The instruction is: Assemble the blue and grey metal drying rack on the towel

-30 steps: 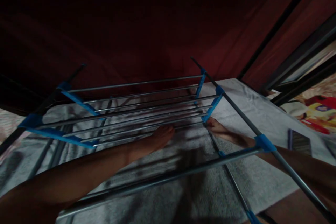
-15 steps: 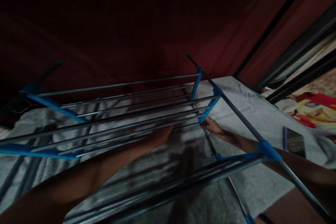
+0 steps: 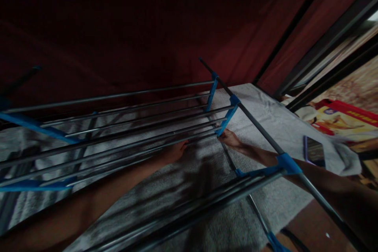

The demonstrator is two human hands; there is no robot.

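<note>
A rack of grey metal tubes (image 3: 118,146) joined by blue plastic brackets lies across the middle of the view; it looks like a shoe rack. My left hand (image 3: 176,151) reaches in from the lower left, its fingers closed round the lowest tube of the middle tier near that tube's right part. At the same tier's right end, my right hand (image 3: 230,139) pinches the lower tip of a blue bracket (image 3: 226,120), where the tube meets it. My right forearm passes behind a long side pole (image 3: 260,128). Some fingertips of both hands are hidden.
Under the rack spreads a grey fleecy cloth (image 3: 256,212). A phone (image 3: 314,151) lies on it to the right, near a red and yellow printed package (image 3: 342,120). A dark red wall (image 3: 165,47) stands close behind. Another tier's tubes (image 3: 189,214) cross the foreground.
The view has swung slightly right, so the rack and both hands sit further left in the picture. Both hands keep the same places on the rack.
</note>
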